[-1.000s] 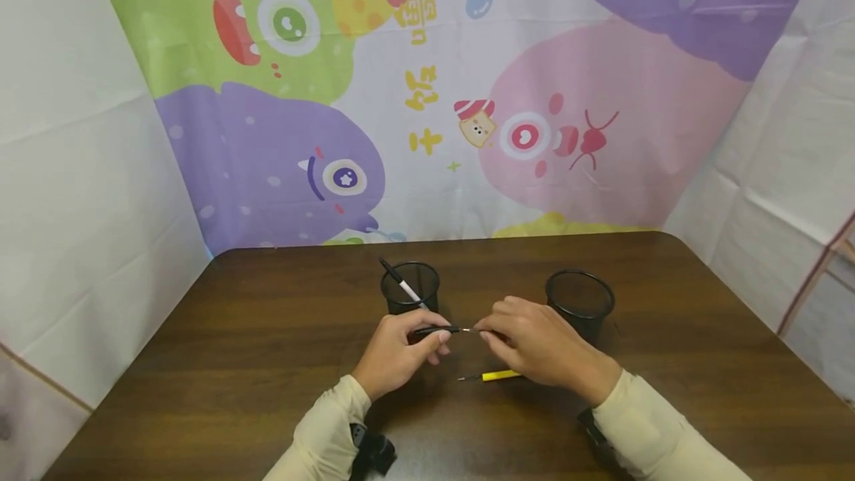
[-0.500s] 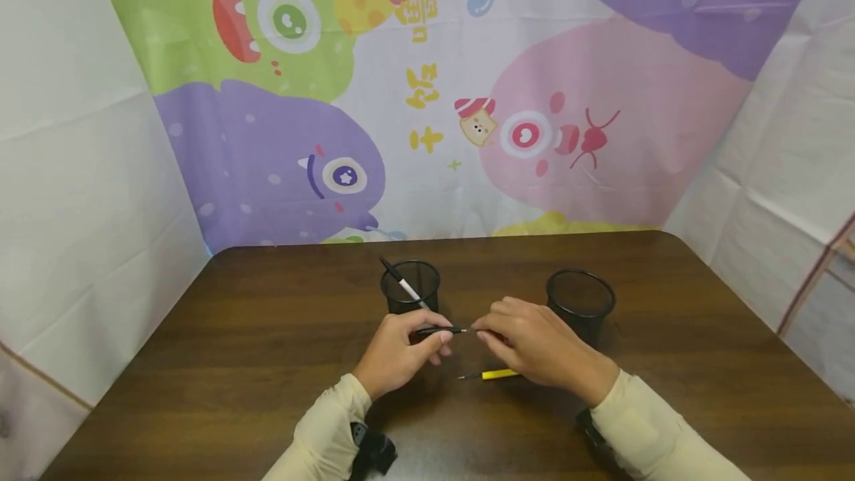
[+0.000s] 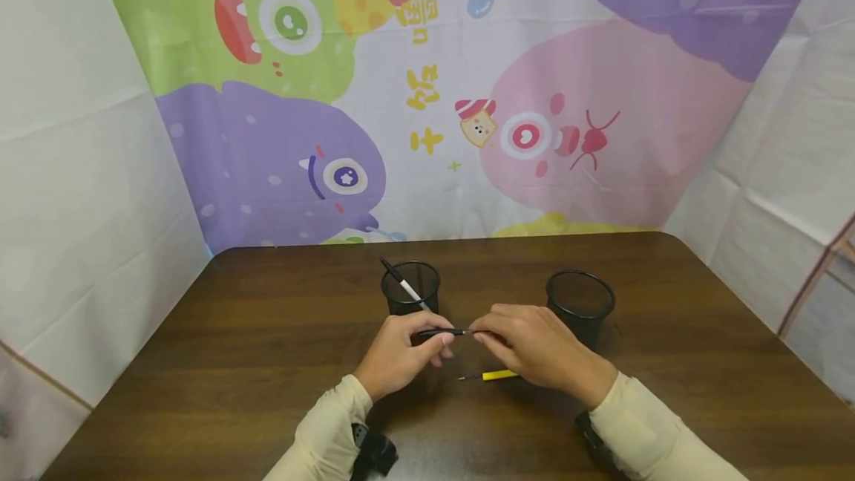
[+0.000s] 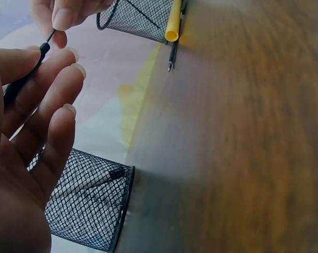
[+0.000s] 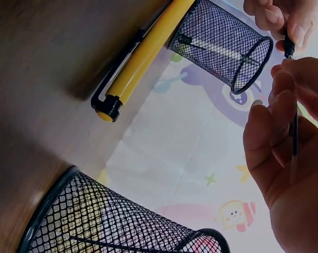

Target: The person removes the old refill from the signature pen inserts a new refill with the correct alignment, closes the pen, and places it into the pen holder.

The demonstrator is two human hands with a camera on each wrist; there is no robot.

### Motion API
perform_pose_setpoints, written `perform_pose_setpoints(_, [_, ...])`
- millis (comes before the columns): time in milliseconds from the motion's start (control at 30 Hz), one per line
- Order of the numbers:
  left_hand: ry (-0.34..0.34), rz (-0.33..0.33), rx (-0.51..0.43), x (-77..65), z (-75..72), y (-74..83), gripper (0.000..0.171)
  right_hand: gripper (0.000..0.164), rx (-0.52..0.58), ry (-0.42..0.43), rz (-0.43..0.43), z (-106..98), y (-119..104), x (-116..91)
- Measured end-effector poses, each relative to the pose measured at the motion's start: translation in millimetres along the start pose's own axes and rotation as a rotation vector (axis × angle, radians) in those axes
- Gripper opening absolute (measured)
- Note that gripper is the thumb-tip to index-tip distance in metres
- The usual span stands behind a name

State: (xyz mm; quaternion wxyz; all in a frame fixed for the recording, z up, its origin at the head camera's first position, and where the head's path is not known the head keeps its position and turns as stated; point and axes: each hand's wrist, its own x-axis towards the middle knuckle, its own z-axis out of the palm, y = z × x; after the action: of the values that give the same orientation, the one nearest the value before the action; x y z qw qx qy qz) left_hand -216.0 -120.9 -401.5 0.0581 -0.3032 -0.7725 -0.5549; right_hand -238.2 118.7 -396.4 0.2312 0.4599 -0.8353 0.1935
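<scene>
In the head view my left hand (image 3: 399,356) pinches a slim black pen section (image 3: 437,332) between thumb and fingers, held level above the table. My right hand (image 3: 542,344) pinches a thin pen refill (image 5: 295,134), whose dark-inked tube runs back along the palm in the right wrist view. The refill's front end meets the open end of the black section, with a short piece of it showing between the hands. Below the right hand lies a yellow pen barrel (image 3: 499,375) with a black clip end (image 5: 107,105). A dark metal-tipped piece (image 4: 171,59) lies beside its open end.
A black mesh pen cup (image 3: 409,309) behind the left hand holds a white marker (image 3: 409,290) with a black end. Another black mesh cup (image 3: 582,326) stands behind the right hand. Printed cloth (image 3: 441,191) hangs beyond the far edge of the brown wooden table (image 3: 234,362).
My right hand has shifted slightly left and its knuckles have dipped. The bare stretch of refill between the hands has become shorter. My left hand stays nearly still.
</scene>
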Motion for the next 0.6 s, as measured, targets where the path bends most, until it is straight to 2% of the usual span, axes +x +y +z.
perform_pose_setpoints(300, [-0.017, -0.007, -0.01, 0.2, 1.2, 1.5, 0.009, 0.01, 0.035, 0.008, 0.02, 0.8, -2.4, 0.3])
perform_pose_setpoints(600, [-0.019, -0.005, -0.004, -0.1, 1.6, 2.1, 0.009, 0.027, 0.066, -0.029, 0.026, -0.6, -4.8, 0.3])
